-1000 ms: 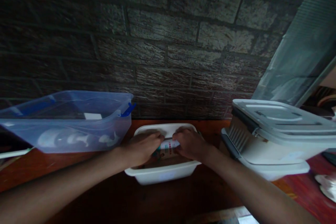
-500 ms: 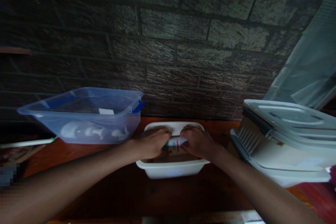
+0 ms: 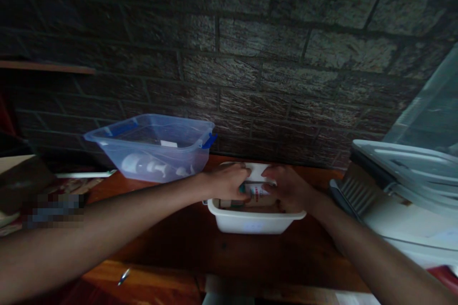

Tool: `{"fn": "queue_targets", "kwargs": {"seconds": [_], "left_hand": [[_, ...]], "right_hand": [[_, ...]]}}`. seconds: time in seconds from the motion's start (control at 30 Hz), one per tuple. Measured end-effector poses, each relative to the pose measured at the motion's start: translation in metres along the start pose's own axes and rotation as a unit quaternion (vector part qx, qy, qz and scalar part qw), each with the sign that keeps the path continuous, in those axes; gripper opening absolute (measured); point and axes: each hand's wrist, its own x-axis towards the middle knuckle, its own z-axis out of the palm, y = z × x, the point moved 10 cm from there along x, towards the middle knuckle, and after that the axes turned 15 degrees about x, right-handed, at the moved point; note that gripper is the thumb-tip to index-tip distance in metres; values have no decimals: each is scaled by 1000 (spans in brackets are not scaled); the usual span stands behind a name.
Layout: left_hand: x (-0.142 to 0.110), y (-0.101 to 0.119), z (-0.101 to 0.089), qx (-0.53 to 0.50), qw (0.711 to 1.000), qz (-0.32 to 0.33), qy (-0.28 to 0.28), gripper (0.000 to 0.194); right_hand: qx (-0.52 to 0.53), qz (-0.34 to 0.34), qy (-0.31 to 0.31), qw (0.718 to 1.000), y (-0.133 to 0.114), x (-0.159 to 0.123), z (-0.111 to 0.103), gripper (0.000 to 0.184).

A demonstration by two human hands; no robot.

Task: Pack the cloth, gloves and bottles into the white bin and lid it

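Observation:
A white plastic tub (image 3: 255,221) sits on the wooden table against the brick wall. Both my hands reach into it. My left hand (image 3: 226,182) and my right hand (image 3: 289,187) are closed from either side on a small white bottle (image 3: 258,190) with a printed label, held just above the tub's inside. Other items lie in the tub under my hands, too dark to make out.
A clear blue plastic bin (image 3: 153,151) with white pump bottles inside stands at the left. A white lidded container (image 3: 404,186) with a grey ribbed part is at the right. A small metal object (image 3: 123,277) lies near the table's front edge.
My head has turned left, so everything has slid right in view. Both hands stay on the bottle in the tub with little movement.

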Motion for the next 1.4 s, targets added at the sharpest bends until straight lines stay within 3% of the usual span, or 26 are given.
{"fn": "queue_targets", "kwargs": {"seconds": [0.1, 0.2, 0.37, 0.53, 0.67, 0.8, 1.07, 1.17, 1.27, 1.4], "left_hand": [[-4, -12, -49, 2, 997, 15, 73, 36], [-11, -33, -97, 5, 990, -11, 139, 30], [-25, -58, -137, 31, 985, -38, 164, 30], [-49, -87, -161, 84, 978, -82, 175, 32], [-73, -122, -165, 103, 975, -130, 149, 32], [-93, -165, -151, 111, 972, -176, 110, 29], [-107, -253, -71, 80, 969, -221, -72, 33], [-112, -274, -37, 60, 959, -228, -156, 28], [-117, -287, -5, 35, 944, -236, -226, 34], [-112, -297, 24, -6, 942, -231, -243, 32]], "right_hand": [[41, -32, 46, 998, -18, 8, -37, 23], [91, -77, 117, 986, -42, 16, -80, 20], [109, -78, 203, 970, -72, 38, -126, 21], [127, -125, 222, 959, -105, 77, -138, 20], [126, -143, 191, 963, -129, 119, -120, 19], [91, -155, 129, 975, -156, 165, -82, 21], [35, -167, -17, 985, -195, 249, 9, 14], [6, -159, -83, 984, -202, 271, 45, 13], [-25, -139, -161, 977, -202, 287, 83, 18], [-50, -98, -278, 954, -196, 295, 135, 28]]}}
